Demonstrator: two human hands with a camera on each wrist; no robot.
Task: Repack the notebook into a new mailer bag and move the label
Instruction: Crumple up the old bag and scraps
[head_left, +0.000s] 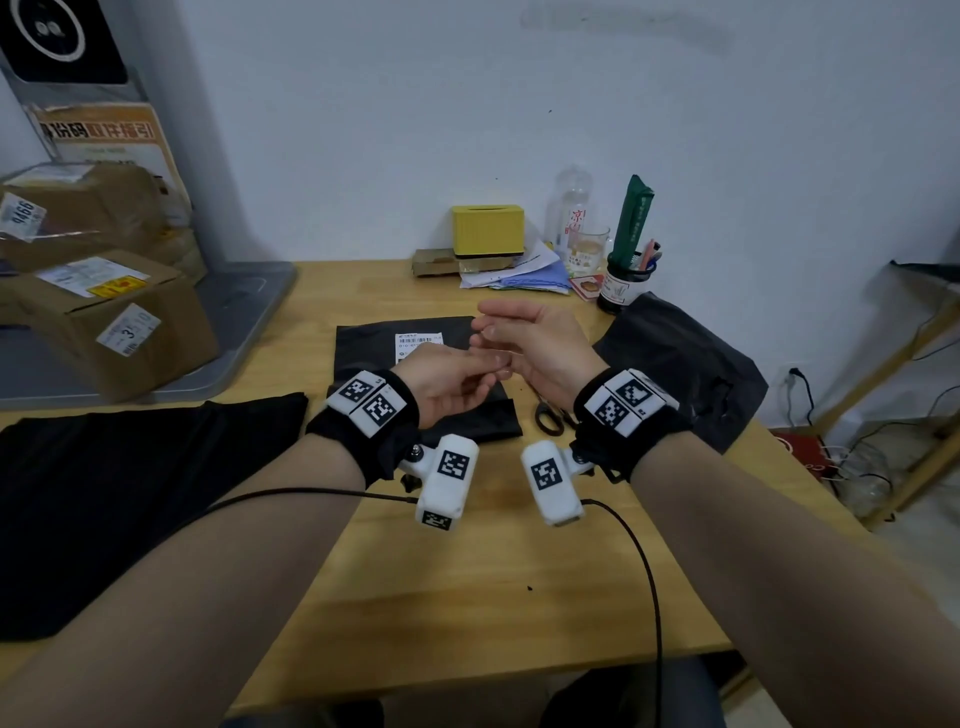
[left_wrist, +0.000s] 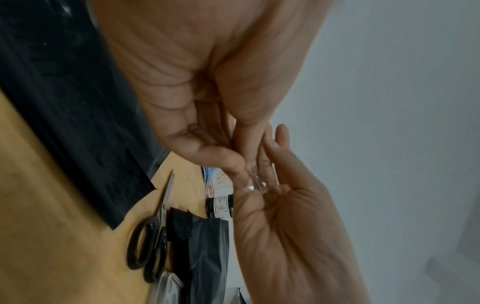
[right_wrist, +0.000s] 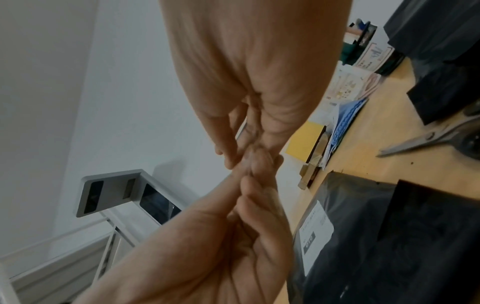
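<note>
A black mailer bag (head_left: 374, 353) with a white printed label (head_left: 418, 345) lies flat mid-table; the label (right_wrist: 315, 232) also shows in the right wrist view. A flat, darker black sheet (head_left: 467, 421) with sharp corners overlaps the bag's near edge; I cannot tell if it is the notebook. Both hands are raised above the bag, fingertips meeting. My left hand (left_wrist: 241, 166) pinches a small crumpled clear film scrap (left_wrist: 252, 183) between thumb and finger. My right hand (left_wrist: 272, 164) lies palm up under it with straight fingers.
Scissors (head_left: 549, 415) lie just right of the bag. A crumpled black bag (head_left: 675, 358) sits at the right, a large black sheet (head_left: 130, 493) at the near left. Cardboard boxes (head_left: 119, 322) stand far left; a yellow box (head_left: 487, 228) and pen cup (head_left: 623, 286) line the wall.
</note>
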